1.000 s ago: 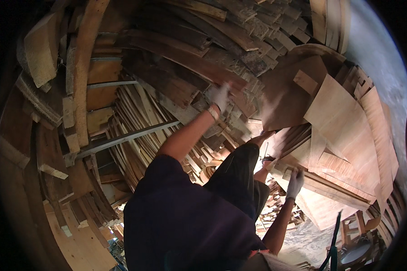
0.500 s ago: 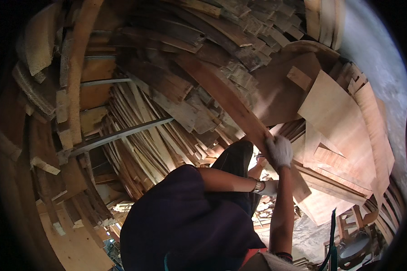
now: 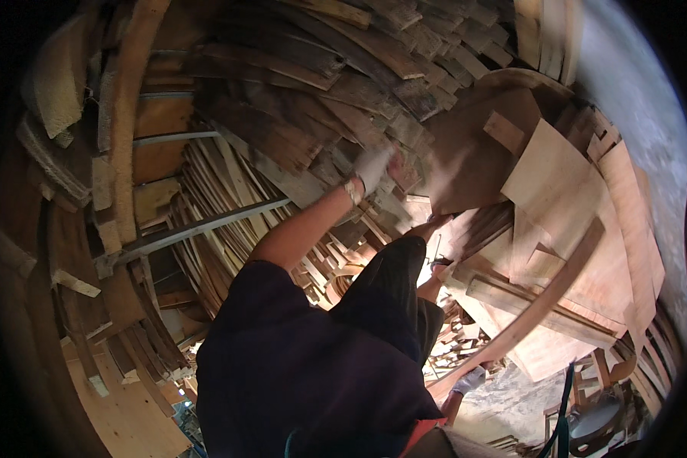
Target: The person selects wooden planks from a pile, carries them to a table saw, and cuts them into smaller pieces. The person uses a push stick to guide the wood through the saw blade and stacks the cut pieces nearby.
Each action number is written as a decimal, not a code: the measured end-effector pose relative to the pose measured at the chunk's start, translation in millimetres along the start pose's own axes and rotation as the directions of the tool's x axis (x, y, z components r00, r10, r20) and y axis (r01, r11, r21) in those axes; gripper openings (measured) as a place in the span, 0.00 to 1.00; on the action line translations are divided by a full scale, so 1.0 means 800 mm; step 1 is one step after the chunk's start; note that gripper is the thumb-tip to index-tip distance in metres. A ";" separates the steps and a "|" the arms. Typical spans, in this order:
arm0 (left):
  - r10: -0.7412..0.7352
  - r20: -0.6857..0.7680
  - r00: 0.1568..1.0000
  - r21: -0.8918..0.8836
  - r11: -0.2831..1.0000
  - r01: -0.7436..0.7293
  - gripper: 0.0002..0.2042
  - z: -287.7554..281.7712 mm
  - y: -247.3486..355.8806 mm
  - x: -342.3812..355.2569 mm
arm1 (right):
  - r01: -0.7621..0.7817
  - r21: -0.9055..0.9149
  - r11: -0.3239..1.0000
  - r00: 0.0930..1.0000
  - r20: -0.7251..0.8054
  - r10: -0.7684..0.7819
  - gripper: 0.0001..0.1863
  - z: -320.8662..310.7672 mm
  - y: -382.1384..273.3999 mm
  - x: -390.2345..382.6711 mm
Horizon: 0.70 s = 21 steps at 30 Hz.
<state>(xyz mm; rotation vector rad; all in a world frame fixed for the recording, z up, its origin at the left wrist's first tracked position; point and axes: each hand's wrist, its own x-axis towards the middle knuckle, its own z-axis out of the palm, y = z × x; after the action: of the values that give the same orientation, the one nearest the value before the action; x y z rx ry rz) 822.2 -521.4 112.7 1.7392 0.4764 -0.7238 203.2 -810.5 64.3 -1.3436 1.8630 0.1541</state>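
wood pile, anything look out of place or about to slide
Nothing is stacked square: the planks overlap at mixed angles. One long board, gripped low by the right hand, slants across the flat sheets. The left hand reaches into the pile.

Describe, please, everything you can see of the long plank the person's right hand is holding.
The long plank is a narrow, pale brown strip of bare wood, bent in the picture by the lens. It runs slantwise from the gloved right hand, which grips its lower end, up and right across the leaning plywood sheets. Its upper end lies against them.
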 end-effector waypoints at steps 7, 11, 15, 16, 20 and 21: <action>-0.104 -0.733 0.673 -0.285 0.944 -0.165 0.27 -0.197 0.025 0.243 | -0.096 0.153 0.984 0.970 -0.208 0.127 0.28 0.016 -0.012 0.088; -0.303 -0.455 0.837 -0.609 0.792 -0.044 0.26 -0.192 0.068 0.282 | -0.104 0.473 0.875 0.980 -0.099 0.170 0.31 -0.006 -0.012 0.171; -0.315 -0.385 0.868 -0.651 0.759 -0.013 0.24 -0.285 -0.009 0.289 | -0.127 0.746 0.654 0.956 0.267 -0.119 0.34 -0.032 -0.030 0.280; -0.254 -0.453 0.855 -0.526 0.850 -0.026 0.25 -0.277 -0.001 0.295 | -0.213 0.661 0.719 0.971 0.226 0.079 0.36 -0.021 -0.036 0.271; 0.214 -0.759 0.615 0.216 0.974 -0.072 0.25 -0.238 0.014 0.295 | -0.313 0.393 0.865 0.950 0.148 0.277 0.41 -0.024 -0.075 0.251; 0.316 -0.744 0.589 0.365 0.930 -0.038 0.25 -0.213 0.033 0.290 | -0.210 0.350 0.913 0.978 0.086 0.192 0.40 -0.020 -0.077 0.233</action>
<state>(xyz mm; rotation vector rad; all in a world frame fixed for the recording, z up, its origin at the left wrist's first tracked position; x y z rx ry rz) 1047.2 -376.7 2.6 2.3477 0.7993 0.2152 227.4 -982.5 -28.3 -0.8912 1.8762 -0.0465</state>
